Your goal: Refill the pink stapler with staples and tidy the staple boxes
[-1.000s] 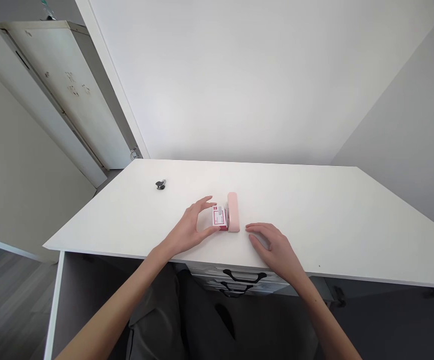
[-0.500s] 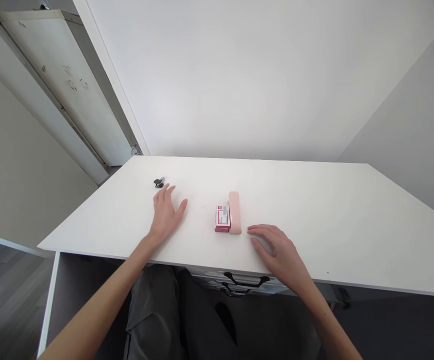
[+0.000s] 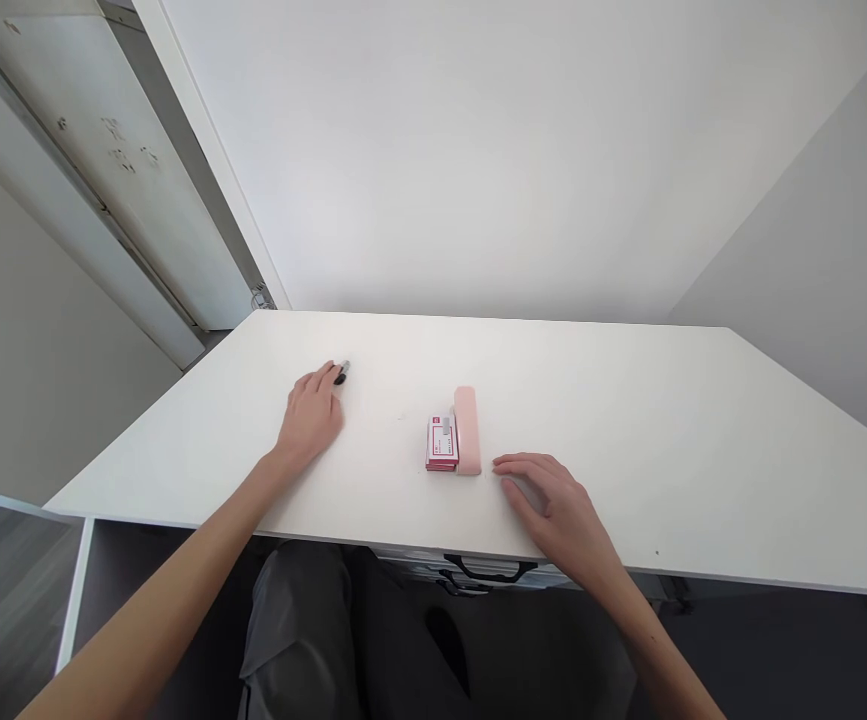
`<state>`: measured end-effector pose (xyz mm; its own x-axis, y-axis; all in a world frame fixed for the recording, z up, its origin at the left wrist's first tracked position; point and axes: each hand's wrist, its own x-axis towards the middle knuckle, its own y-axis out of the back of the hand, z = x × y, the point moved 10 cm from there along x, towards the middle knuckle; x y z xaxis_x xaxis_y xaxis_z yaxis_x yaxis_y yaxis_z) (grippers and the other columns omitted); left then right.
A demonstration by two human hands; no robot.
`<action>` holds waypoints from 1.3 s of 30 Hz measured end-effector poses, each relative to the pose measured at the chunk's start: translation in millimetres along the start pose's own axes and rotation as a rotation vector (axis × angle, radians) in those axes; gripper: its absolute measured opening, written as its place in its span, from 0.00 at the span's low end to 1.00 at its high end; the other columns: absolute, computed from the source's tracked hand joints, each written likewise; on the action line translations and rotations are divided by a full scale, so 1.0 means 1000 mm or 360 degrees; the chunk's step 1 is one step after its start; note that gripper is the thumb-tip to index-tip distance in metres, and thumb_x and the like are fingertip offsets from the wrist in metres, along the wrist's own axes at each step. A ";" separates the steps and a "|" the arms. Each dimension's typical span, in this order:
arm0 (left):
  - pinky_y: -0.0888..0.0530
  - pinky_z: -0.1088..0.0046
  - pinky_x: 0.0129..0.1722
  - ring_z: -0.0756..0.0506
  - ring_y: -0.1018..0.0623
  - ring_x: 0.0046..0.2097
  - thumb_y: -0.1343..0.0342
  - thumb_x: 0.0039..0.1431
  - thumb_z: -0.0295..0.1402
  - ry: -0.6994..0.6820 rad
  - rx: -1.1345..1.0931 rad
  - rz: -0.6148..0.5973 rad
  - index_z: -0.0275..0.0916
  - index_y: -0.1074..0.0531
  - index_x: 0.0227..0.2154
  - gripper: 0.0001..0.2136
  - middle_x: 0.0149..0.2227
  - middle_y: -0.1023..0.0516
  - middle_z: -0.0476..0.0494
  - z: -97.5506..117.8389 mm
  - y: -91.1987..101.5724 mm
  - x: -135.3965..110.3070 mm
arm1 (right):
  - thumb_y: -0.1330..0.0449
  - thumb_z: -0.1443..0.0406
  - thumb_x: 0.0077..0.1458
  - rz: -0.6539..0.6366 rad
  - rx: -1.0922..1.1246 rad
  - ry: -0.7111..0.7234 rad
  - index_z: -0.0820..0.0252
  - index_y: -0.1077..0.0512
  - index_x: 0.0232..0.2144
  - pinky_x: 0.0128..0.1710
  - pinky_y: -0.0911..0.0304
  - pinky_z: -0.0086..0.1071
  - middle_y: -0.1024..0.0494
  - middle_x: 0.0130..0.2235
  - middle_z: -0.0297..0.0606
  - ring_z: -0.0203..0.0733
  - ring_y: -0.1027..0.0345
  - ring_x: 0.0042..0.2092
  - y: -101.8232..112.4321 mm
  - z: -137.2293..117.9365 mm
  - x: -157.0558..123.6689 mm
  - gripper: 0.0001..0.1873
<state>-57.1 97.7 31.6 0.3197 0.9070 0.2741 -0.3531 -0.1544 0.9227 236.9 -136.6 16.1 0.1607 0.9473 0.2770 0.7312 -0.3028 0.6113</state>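
My left hand (image 3: 311, 412) is stretched out to the far left of the white table (image 3: 665, 420). Its fingers are curled onto a small black binder clip (image 3: 341, 374), which pokes out at the fingertips. A pink stapler (image 3: 466, 430) lies near the table's middle, and a red and white staple box (image 3: 442, 446) touches its left side. My right hand (image 3: 547, 497) rests palm down on the table just right of the stapler, fingers loosely apart and holding nothing.
White walls close off the table at the back and right. A pale door or panel (image 3: 103, 170) leans at the far left. Black drawer handles (image 3: 489, 572) show under the table's front edge, above my lap.
My left hand let go of the staple box, moved left and away across the table, and closed on the black clip, which shifted a little to the right. My right hand stayed put.
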 end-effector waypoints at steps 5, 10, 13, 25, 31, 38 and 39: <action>0.40 0.51 0.74 0.37 0.39 0.73 0.58 0.64 0.23 -0.0452 -0.0064 -0.0204 0.40 0.38 0.73 0.33 0.75 0.37 0.47 0.066 -0.018 -0.020 | 0.45 0.61 0.70 0.0030 -0.0011 0.0063 0.51 0.21 0.45 0.60 0.30 0.52 0.16 0.54 0.40 0.52 0.25 0.59 0.001 -0.004 0.000 0.12; 0.33 0.53 0.69 0.37 0.33 0.68 0.57 0.60 0.19 -0.0646 -0.0056 -0.0428 0.43 0.31 0.69 0.35 0.70 0.29 0.49 0.120 -0.025 -0.018 | 0.45 0.63 0.70 0.0043 -0.0024 0.0109 0.51 0.21 0.45 0.59 0.30 0.50 0.16 0.53 0.41 0.51 0.25 0.59 0.000 -0.006 0.001 0.12; 0.31 0.54 0.66 0.37 0.31 0.67 0.57 0.58 0.18 -0.0701 -0.0065 -0.0526 0.45 0.27 0.66 0.34 0.67 0.26 0.48 0.140 -0.021 -0.013 | 0.45 0.63 0.70 0.0035 -0.0026 0.0113 0.51 0.21 0.44 0.59 0.30 0.50 0.16 0.53 0.40 0.51 0.25 0.58 0.000 -0.005 0.002 0.11; 0.34 0.52 0.71 0.38 0.34 0.71 0.59 0.67 0.27 -0.0443 -0.0195 -0.0362 0.39 0.32 0.69 0.29 0.69 0.28 0.42 0.091 -0.010 -0.003 | 0.45 0.62 0.70 0.0010 -0.0003 0.0075 0.50 0.22 0.48 0.61 0.31 0.50 0.17 0.54 0.38 0.49 0.25 0.59 0.000 -0.003 0.002 0.12; 0.43 0.47 0.75 0.34 0.43 0.77 0.64 0.75 0.46 -0.0148 0.0092 -0.0246 0.36 0.37 0.72 0.31 0.76 0.40 0.39 -0.020 0.003 -0.025 | 0.46 0.57 0.72 0.0086 0.0054 0.0006 0.52 0.26 0.55 0.55 0.26 0.48 0.20 0.58 0.44 0.51 0.23 0.57 0.012 -0.022 0.019 0.16; 0.43 0.51 0.76 0.36 0.42 0.77 0.65 0.74 0.42 -0.0074 0.0193 -0.0147 0.37 0.36 0.72 0.30 0.76 0.39 0.41 -0.036 0.015 -0.050 | 0.48 0.62 0.73 -0.0272 -0.0728 0.0584 0.62 0.27 0.62 0.70 0.41 0.59 0.28 0.68 0.54 0.60 0.40 0.72 -0.049 -0.123 0.080 0.22; 0.42 0.51 0.75 0.36 0.41 0.77 0.65 0.74 0.41 -0.0061 0.0183 -0.0138 0.38 0.35 0.71 0.30 0.75 0.39 0.41 -0.034 0.015 -0.050 | 0.48 0.62 0.72 -0.0362 -0.0898 0.0624 0.66 0.27 0.63 0.71 0.45 0.62 0.30 0.69 0.57 0.64 0.44 0.74 -0.068 -0.129 0.087 0.23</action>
<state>-108.3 62.9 22.9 0.3787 0.9036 0.2000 -0.2202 -0.1219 0.9678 115.5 -46.5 94.4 -0.2821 0.9182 0.2780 0.2472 -0.2104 0.9458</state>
